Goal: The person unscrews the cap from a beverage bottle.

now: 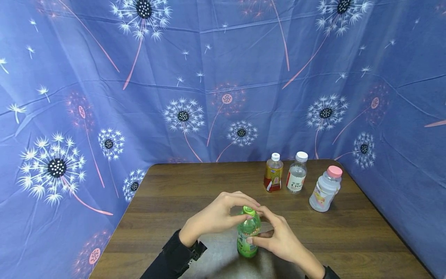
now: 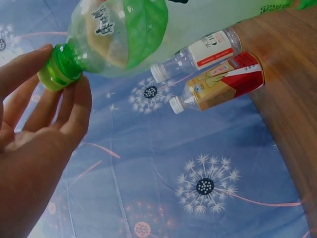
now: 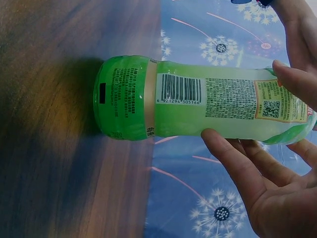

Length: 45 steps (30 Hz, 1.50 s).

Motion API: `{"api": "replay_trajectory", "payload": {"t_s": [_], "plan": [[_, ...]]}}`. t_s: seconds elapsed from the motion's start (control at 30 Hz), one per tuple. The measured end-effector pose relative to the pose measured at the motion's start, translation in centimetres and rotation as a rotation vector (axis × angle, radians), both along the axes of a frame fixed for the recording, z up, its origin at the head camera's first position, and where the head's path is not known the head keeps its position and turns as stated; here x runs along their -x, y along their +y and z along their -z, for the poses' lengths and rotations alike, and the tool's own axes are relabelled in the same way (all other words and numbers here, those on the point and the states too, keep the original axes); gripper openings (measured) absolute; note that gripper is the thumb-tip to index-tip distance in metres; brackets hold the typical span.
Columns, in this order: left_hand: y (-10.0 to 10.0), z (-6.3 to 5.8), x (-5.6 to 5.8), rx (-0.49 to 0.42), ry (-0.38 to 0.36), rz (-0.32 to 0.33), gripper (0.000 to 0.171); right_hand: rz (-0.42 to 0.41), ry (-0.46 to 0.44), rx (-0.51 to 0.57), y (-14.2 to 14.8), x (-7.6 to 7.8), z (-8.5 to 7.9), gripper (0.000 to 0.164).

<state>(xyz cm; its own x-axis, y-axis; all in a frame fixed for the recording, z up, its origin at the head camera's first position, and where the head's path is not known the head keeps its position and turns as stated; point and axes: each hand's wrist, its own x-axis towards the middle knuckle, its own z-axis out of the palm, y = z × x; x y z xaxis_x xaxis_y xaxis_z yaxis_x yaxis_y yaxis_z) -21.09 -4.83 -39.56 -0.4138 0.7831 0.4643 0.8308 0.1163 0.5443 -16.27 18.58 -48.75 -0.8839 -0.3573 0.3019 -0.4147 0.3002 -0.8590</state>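
Note:
A green-labelled plastic bottle [image 1: 246, 245] stands upright near the front middle of the table. My left hand [image 1: 216, 216] comes over its top from the left, thumb and fingertips gripping the light-green cap [image 2: 50, 75] from both sides. From the right, my right hand [image 1: 283, 239] holds the bottle's body, its thumb on the near side and some fingers hidden behind. The right wrist view shows a barcode label [image 3: 182, 89] on the bottle, with the right hand's fingers spread along it.
At the back right of the wooden table [image 1: 195, 182] stand an amber drink bottle [image 1: 273, 174] with a white cap, a clear bottle [image 1: 296, 176] with a white cap, and a whitish bottle [image 1: 324, 192] with a pink cap. Blue dandelion-print cloth [image 1: 278, 116] hangs around the table.

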Motion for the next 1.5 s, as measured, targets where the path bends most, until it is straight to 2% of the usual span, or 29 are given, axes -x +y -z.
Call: {"api": "replay_trajectory", "payload": {"t_s": [0.13,0.23,0.4,0.53,0.73,0.77,0.83,0.93,1.0,1.07,1.13,1.2,1.3,1.5], "plan": [[-0.2,0.0,0.2,0.005,-0.005,0.086,0.027,-0.009,0.006,0.006,0.1,0.0,0.0,0.076],[-0.2,-0.1,0.2,0.014,-0.002,0.116,0.029,-0.002,-0.002,-0.004,0.1,0.0,-0.2,0.081],[-0.3,-0.2,0.2,0.024,0.010,0.108,0.028,0.014,0.004,-0.041,-0.1,-0.2,-0.4,0.084],[-0.4,-0.2,0.1,0.024,0.049,0.095,0.025,0.015,0.022,-0.054,-0.3,-0.3,-0.4,0.088],[-0.4,-0.2,-0.1,0.043,0.046,0.066,0.027,0.077,0.134,-0.151,-0.8,-0.2,-0.4,0.089],[-0.3,-0.2,-0.2,0.048,0.043,0.052,0.028,0.090,0.158,-0.170,-0.8,-0.2,-0.4,0.087],[-0.2,-0.2,-0.4,0.058,0.049,-0.001,0.030,0.081,0.149,-0.160,-0.8,-0.2,-0.4,0.085],[0.1,-0.1,-0.9,0.071,0.110,-0.144,0.038,0.052,0.135,-0.118,-0.9,-0.1,-0.4,0.075],[0.4,0.0,-1.1,0.064,0.176,-0.245,0.041,0.034,0.133,-0.097,-1.0,0.0,-0.4,0.071],[0.8,0.1,-1.4,0.041,0.232,-0.317,0.036,0.032,0.136,-0.090,-1.0,0.1,-0.4,0.067],[1.0,0.1,-1.5,0.010,0.256,-0.344,0.028,0.021,0.123,-0.079,-1.0,0.2,-0.4,0.067],[1.0,0.1,-1.6,-0.016,0.252,-0.334,0.021,0.019,0.103,-0.073,-1.0,0.2,-0.4,0.067],[0.8,-0.2,-1.6,-0.031,0.210,-0.283,0.015,0.011,0.075,-0.063,-1.0,0.2,-0.4,0.067],[-0.1,-0.5,-1.2,-0.007,0.161,-0.165,0.017,0.010,0.057,-0.063,-0.9,0.2,-0.3,0.067]]}}
